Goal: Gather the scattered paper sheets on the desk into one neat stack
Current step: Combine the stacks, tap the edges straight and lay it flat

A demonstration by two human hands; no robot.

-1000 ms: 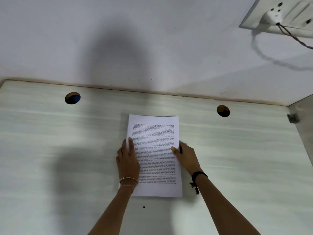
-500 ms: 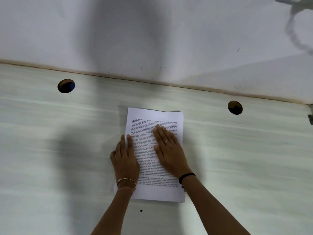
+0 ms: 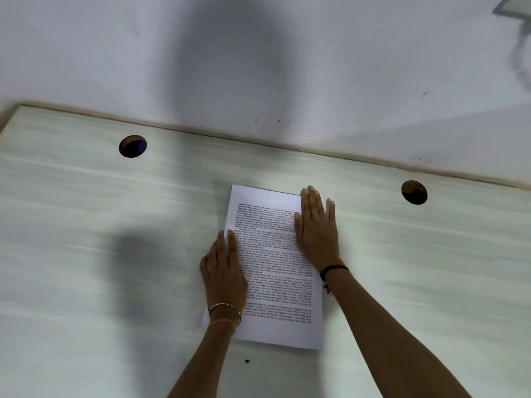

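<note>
A stack of white printed paper sheets [image 3: 273,271] lies flat on the pale desk [image 3: 86,254], its long side running away from me. My left hand [image 3: 224,268] rests palm down on the stack's left edge, fingers together and pointing away. My right hand [image 3: 316,228] lies flat on the stack's upper right corner, with its outer fingers reaching past the edge onto the desk. Neither hand grips the paper. A thin sliver of lower sheets shows along the bottom left of the stack.
Two round cable holes are cut in the desk, one at the far left [image 3: 132,146] and one at the far right [image 3: 414,192]. A white wall [image 3: 258,67] rises right behind the desk. A small dark speck [image 3: 247,361] sits near the stack's front edge.
My right hand has slid from the middle of the top sheet to the upper right corner. The left hand has stayed on the left edge. The camera has shifted a little.
</note>
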